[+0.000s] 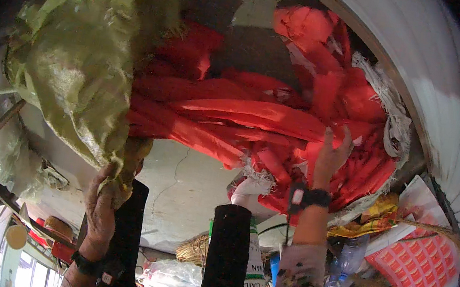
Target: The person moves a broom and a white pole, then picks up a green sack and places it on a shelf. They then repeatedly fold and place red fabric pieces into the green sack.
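My left hand (103,198) grips the gathered edge of a yellow-green woven sack (88,59), which hangs at the left, its surface creased and shiny. Long folds of red fabric (251,113) stretch from the sack's right edge across to a larger red heap on the right. Over that heap is my right hand (333,155), thumb and finger spread apart, with nothing seen between them. Whether it touches the cloth is hard to tell. White frayed woven edging (396,135) borders the heap's right side. Another frayed white edge (258,180) shows near my foot.
A cracked concrete floor (168,179) lies between my legs. At right are a red patterned sheet (418,268), a yellow bag (377,215) and a plastic bottle (347,259). Clear plastic (14,158) hangs at left. A straw broom (192,249) and a white printed sack (256,273) are by my legs.
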